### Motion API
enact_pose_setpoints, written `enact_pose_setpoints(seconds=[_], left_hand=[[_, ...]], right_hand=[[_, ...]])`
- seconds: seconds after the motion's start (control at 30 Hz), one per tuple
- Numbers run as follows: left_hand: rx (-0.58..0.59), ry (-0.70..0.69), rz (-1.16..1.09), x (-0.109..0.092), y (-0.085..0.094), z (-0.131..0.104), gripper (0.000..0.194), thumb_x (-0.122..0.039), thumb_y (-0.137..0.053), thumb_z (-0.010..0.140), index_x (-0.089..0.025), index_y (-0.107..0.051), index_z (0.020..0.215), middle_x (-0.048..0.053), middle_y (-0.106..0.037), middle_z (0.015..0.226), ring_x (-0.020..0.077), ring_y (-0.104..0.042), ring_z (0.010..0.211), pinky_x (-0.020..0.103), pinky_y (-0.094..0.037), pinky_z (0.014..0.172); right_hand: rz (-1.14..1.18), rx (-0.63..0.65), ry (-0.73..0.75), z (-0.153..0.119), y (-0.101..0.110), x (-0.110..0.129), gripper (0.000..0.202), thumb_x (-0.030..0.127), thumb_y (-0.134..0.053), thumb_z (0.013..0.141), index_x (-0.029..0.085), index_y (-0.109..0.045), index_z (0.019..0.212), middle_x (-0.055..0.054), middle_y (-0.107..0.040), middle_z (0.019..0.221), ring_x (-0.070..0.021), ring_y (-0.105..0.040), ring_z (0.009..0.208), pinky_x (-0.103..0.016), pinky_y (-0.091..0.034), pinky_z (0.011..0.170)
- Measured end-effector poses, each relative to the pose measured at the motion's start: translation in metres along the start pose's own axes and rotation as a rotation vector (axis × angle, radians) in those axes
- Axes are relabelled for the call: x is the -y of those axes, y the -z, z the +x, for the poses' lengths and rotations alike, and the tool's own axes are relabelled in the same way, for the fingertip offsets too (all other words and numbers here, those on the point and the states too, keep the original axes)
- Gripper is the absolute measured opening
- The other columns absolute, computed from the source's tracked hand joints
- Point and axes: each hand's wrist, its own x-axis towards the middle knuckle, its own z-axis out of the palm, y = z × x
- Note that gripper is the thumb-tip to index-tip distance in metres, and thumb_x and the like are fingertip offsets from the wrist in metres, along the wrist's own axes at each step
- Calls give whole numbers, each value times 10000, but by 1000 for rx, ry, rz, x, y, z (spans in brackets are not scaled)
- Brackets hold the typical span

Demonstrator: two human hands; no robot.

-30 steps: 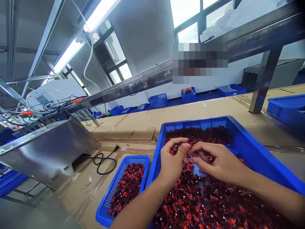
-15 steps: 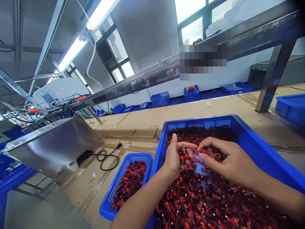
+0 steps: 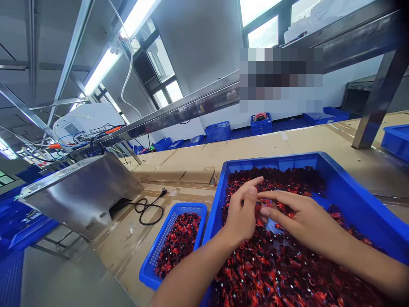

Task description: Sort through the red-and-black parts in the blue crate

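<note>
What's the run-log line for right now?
left hand: over large blue bin | right hand: over bin, close to left hand | grip: unclear | red-black pieces: in bin and small blue basket

- Parts (image 3: 255, 273), glossy red and black, jumbled loose right in front of me!
- Blue tray (image 3: 354, 194) holds them, heaped darkly against its far wall!

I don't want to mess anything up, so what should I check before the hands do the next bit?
1. Left hand over the big blue tray: ok.
2. Right hand over it too: ok.
3. Small red and dark pieces in the tray: ok, lots.
4. What the fingertips hold: cannot tell, the fingers hide it.
5. Small blue basket upright beside the tray: ok.
6. Black cord tidied away: not ok, it lies looped on the cardboard.
</note>
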Motion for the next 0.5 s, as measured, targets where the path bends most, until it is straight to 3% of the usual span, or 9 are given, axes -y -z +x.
enact_pose_setpoints(seconds=[0.07,0.17,0.27,0.37,0.43,0.5], left_hand=[[6,-47,-10,2,-1,-1,782,-808,-422,1119,-203,-764,1477,136,-756,1503,331,-701,1416,490,-529,1254],[42,-87,-34,6,-2,-2,809,-832,-442,1102,-185,-774,1457,140,-714,1570,338,-647,1497,489,-481,1303],[47,-77,-65,9,-3,-2,830,-879,-502,1052,-183,-800,1392,141,-842,1246,320,-788,1197,440,-616,1070],[71,-9,-112,11,-4,-1,761,-885,-544,1033,-180,-818,1109,56,-751,765,222,-720,737,328,-563,722],[80,32,-105,11,-4,1,717,-867,-554,1040,-193,-734,873,28,-678,678,180,-642,659,297,-499,678],[81,56,-86,10,-4,2,705,-854,-565,1040,-210,-638,763,18,-657,665,164,-610,651,291,-482,694]], right_hand=[[-32,-29,3,-3,-3,0,312,583,-777,954,331,-886,1103,-95,-868,1267,-393,-791,1179,-539,-588,1075],[-58,-86,38,-6,-4,2,261,534,-771,955,340,-901,1070,-89,-882,1186,-369,-814,1072,-515,-610,1015],[-63,-150,79,-8,-1,6,255,517,-759,963,349,-904,1087,-76,-888,1139,-356,-817,1032,-496,-615,985],[-61,-190,101,-8,5,8,253,502,-735,981,362,-899,1112,-57,-887,1118,-340,-816,1007,-481,-613,942],[-62,-209,84,-7,9,9,250,495,-722,978,361,-895,1100,-54,-886,1116,-343,-815,1011,-487,-612,933],[-56,-230,57,-6,11,9,250,494,-726,954,356,-892,1079,-56,-887,1136,-360,-812,1054,-505,-611,956]])
